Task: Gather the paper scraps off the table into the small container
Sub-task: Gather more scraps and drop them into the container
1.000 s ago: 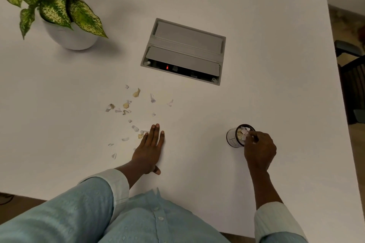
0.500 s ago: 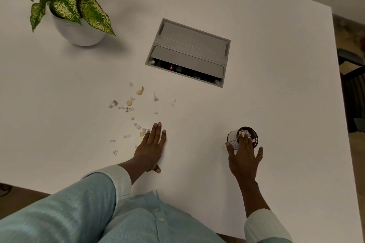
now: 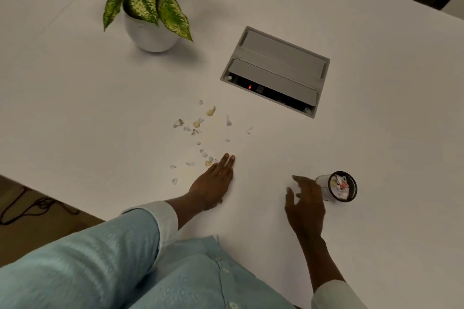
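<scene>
Your left hand (image 3: 213, 183) lay flat on the bench (image 3: 376, 158), fingers (image 3: 227, 162) together, tips just beside the nearest scraps (image 3: 200, 130), which spread toward 11 o'clock. Your right hand (image 3: 305, 204) hovered empty with fingers spread, just at 9 o'clock of the cup (image 3: 337, 187), which held scraps and stood at 3 o'clock of your left hand.

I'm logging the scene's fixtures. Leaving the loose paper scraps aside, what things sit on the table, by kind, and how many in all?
Potted plant: 1
Grey power box: 1
Small container: 1
Total: 3
</scene>
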A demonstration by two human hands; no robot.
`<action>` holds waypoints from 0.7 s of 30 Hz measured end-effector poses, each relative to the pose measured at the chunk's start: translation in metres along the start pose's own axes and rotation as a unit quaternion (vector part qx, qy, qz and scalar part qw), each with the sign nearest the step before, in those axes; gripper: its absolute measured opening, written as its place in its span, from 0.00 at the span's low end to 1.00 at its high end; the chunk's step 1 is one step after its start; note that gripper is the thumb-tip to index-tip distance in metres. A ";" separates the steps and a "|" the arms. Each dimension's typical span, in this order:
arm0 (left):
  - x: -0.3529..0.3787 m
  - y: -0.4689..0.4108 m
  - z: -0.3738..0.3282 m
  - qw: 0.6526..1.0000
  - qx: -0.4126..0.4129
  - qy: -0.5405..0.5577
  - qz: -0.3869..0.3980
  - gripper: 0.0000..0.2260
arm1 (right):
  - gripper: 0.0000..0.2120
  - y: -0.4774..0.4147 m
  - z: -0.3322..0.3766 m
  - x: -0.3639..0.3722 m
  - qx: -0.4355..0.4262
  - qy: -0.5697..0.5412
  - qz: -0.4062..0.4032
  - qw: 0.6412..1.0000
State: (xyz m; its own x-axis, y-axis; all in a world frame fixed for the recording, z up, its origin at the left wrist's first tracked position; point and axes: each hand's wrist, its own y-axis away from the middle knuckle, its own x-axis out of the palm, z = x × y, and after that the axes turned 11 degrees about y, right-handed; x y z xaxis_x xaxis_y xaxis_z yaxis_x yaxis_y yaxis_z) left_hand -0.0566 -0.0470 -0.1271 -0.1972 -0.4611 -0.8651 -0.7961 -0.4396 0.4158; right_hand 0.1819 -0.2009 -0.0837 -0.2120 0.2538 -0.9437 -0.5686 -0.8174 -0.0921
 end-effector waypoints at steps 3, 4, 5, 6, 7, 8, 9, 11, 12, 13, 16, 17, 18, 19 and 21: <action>0.010 0.017 0.008 0.999 -0.004 0.001 -0.035 0.37 | 0.17 0.006 0.031 0.021 -0.042 -0.020 0.072 0.996; 0.013 0.025 0.012 0.999 -0.024 0.016 -0.044 0.35 | 0.18 0.007 0.042 0.028 -0.050 -0.024 0.100 0.993; 0.016 0.033 0.017 0.997 -0.052 0.037 -0.052 0.35 | 0.20 0.007 0.052 0.035 -0.059 -0.027 0.128 0.990; 0.019 0.041 0.022 0.993 -0.085 0.061 -0.061 0.35 | 0.22 0.007 0.062 0.042 -0.068 -0.028 0.155 0.985; 0.022 0.050 0.028 0.986 -0.124 0.084 -0.070 0.36 | 0.25 0.006 0.071 0.048 -0.078 -0.026 0.182 0.980; 0.023 0.059 0.033 0.977 -0.167 0.106 -0.079 0.37 | 0.29 0.003 0.079 0.054 -0.085 -0.023 0.209 0.974; 0.024 0.067 0.038 0.965 -0.211 0.125 -0.089 0.40 | 0.32 0.001 0.086 0.059 -0.088 -0.021 0.232 0.969; 0.023 0.081 0.048 0.939 -0.290 0.148 -0.108 0.43 | 0.40 -0.005 0.100 0.068 -0.084 -0.017 0.261 0.962; 0.021 0.086 0.053 0.927 -0.321 0.157 -0.114 0.45 | 0.43 -0.007 0.106 0.072 -0.081 -0.015 0.273 0.959; 0.020 0.091 0.057 0.917 -0.343 0.167 -0.118 0.46 | 0.45 -0.010 0.111 0.075 -0.081 -0.013 0.284 0.955; 0.018 0.096 0.067 0.901 -0.361 0.204 -0.125 0.48 | 0.50 -0.018 0.128 0.086 -0.091 -0.003 0.314 0.945; 0.019 0.096 0.069 0.895 -0.362 0.226 -0.132 0.48 | 0.50 -0.022 0.133 0.089 -0.096 0.000 0.321 0.942; 0.019 0.094 0.070 0.886 -0.364 0.249 -0.141 0.49 | 0.50 -0.025 0.138 0.092 -0.100 -0.001 0.326 0.940; 0.020 0.092 0.071 0.880 -0.365 0.267 -0.147 0.49 | 0.49 -0.029 0.144 0.095 -0.101 -0.005 0.329 0.939; 0.022 0.083 0.067 0.875 -0.361 0.285 -0.148 0.50 | 0.47 -0.037 0.154 0.101 -0.098 -0.018 0.333 0.938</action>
State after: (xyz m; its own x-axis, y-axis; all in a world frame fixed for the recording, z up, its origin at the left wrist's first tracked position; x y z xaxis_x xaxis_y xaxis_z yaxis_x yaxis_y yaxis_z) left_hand -0.1657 -0.0419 -0.1302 0.4382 -0.4637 -0.7701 -0.1536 -0.8827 0.4441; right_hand 0.0591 -0.0654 -0.1265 -0.4965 -0.3321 -0.8020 -0.1445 -0.8794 0.4536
